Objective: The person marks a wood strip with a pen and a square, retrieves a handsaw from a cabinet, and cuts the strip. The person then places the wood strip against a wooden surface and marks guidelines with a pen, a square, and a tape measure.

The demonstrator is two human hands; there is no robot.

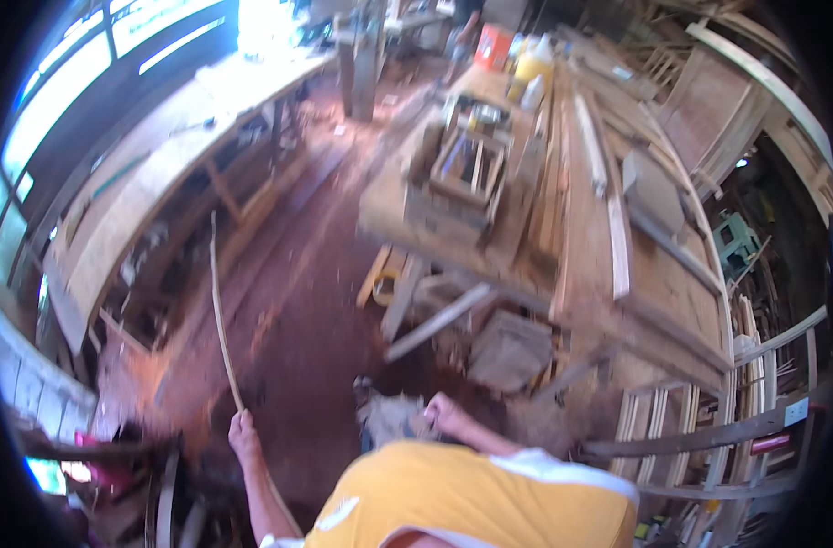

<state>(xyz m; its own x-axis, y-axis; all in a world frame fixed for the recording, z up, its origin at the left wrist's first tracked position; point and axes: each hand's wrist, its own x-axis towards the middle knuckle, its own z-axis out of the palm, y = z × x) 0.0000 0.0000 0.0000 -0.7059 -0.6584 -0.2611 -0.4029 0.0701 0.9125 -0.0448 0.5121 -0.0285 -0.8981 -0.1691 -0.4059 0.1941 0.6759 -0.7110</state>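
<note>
Left hand: the left hand (244, 431) is closed round a long thin wooden strip (219, 301); the fingers' far side is out of my sight.
Strip: it rises from the fist, slightly bowed, over the reddish floor (298, 356); below the fist it runs along the forearm, and its lower end is lost near the yellow shirt (471, 489).
Right hand: the right hand (445, 414) is beside a greyish object (391, 420); the fingers look curled, but I cannot tell whether they grip anything or touch it.
Greyish object: blurred, lower part covered by the shirt; kind not established.
Right-hand bench: the workbench (585, 283) bears long boards and an open wooden frame (471, 169); the frame's contents are unclear. An orange-red bucket (494, 46) stands at the far end.
Under the bench: stacked pieces in shadow, hard to separate.
Left-hand table: the long table (161, 183) loses its far end in window glare.
Lower right: the rack of strips (659, 429) is partly swallowed by the dark rim.
</note>
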